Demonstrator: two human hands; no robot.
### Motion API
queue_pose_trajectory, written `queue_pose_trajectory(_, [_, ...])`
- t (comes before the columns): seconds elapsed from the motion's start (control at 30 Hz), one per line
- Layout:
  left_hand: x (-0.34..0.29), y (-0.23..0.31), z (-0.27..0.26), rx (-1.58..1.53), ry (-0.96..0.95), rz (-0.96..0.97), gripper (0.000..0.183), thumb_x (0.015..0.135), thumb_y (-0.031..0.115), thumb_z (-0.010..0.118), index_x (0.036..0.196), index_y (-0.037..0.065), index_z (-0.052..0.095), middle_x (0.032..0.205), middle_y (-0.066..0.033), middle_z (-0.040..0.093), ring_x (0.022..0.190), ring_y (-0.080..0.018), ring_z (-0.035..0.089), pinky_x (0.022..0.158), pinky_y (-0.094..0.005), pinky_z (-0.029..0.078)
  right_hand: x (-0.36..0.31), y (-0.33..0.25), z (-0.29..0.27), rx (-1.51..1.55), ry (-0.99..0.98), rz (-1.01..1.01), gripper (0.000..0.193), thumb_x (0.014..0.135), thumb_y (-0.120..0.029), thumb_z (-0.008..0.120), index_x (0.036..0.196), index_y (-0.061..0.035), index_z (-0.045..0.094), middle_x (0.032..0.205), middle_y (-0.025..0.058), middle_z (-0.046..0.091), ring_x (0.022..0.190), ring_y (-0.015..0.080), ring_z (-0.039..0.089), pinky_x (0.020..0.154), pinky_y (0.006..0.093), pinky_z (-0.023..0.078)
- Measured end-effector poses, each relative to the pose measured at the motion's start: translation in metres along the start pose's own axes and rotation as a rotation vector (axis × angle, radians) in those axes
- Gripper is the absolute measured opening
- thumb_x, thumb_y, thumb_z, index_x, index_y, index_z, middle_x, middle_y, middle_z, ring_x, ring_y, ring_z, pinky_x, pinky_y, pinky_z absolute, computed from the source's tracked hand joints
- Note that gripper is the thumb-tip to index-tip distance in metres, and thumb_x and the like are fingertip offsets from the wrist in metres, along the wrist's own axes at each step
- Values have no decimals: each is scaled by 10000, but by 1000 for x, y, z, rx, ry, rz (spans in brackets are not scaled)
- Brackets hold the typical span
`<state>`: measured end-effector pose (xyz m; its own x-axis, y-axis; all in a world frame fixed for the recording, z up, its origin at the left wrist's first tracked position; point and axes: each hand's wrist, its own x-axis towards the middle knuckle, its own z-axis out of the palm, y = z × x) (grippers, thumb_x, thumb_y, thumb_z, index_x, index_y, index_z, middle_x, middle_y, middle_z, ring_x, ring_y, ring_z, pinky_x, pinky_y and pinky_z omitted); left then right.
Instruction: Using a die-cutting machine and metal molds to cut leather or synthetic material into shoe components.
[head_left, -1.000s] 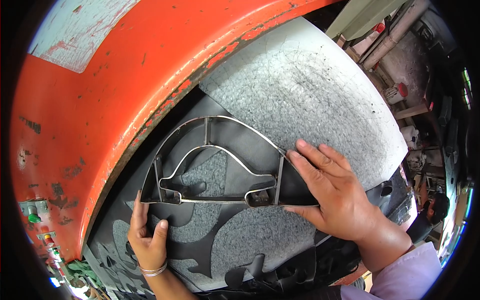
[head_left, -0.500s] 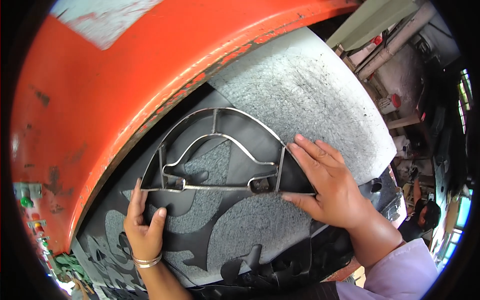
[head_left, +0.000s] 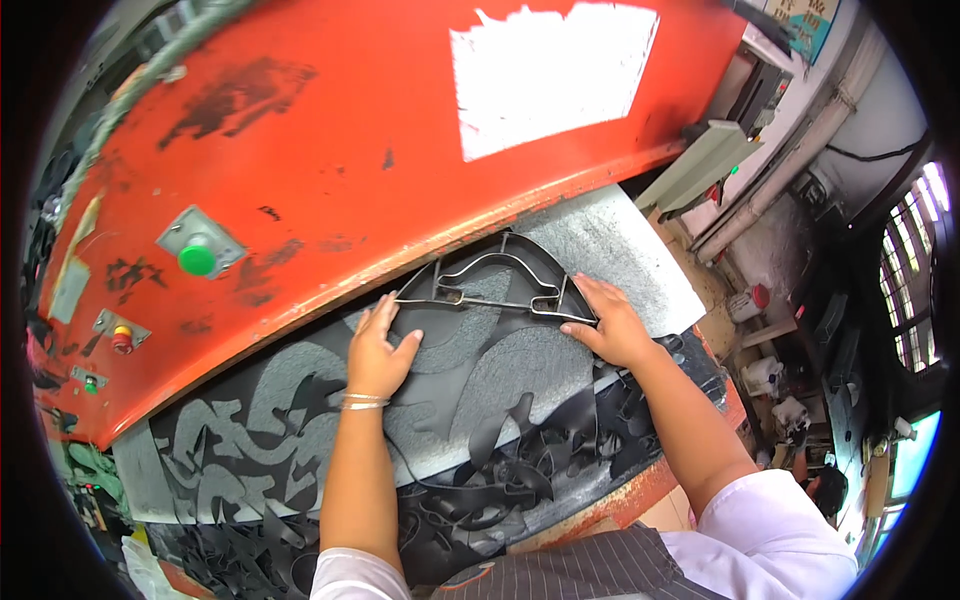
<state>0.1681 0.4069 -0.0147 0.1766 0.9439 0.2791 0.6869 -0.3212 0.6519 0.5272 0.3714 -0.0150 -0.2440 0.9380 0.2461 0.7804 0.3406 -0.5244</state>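
A curved steel strip cutting die (head_left: 495,303), shaped like an arch with inner ribs and a straight lower bar, lies on dark sheet material. Its far side sits close under the lower edge of a red machine head (head_left: 340,170). At its left corner rest the fingertips of my left hand (head_left: 378,350), stretched out with the thumb apart. My right hand (head_left: 618,330) brackets the right corner, fingers along the outer edge and thumb on the near side. Around the die the black sheet (head_left: 435,385) has curved cut-outs that show a grey, scored board beneath.
The white cutting board (head_left: 645,265) extends to the right. Black offcuts (head_left: 480,500) pile along the near edge. A green button (head_left: 197,261) and a red button (head_left: 122,342) are on the machine's front at left. Another person (head_left: 828,490) is far right.
My view has pulled back and shows more of the machine and both forearms. The die appears closer under the red edge, with both hands still at its corners.
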Motion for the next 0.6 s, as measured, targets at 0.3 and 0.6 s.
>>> queue_pose_trajectory(0.3, [-83, 29, -61, -166, -140, -336, 613, 794, 266, 743, 1318, 18, 544, 1205, -185, 643, 1140, -279, 606, 999, -338, 439, -32, -16, -2, -158, 117, 36, 823, 729, -417, 777, 1360, 5, 457, 1344, 245, 506, 1302, 393, 427, 1065, 484, 316])
queue_pose_trajectory(0.6, [-199, -107, -332, 1, 1164, -357, 650, 948, 219, 573, 1467, -37, 276, 1496, -213, 358, 1359, -294, 401, 1098, -364, 323, 20, -277, 30, 275, 193, -404, 705, 780, -399, 759, 1335, -58, 491, 1126, 176, 632, 1049, 328, 604, 909, 414, 476])
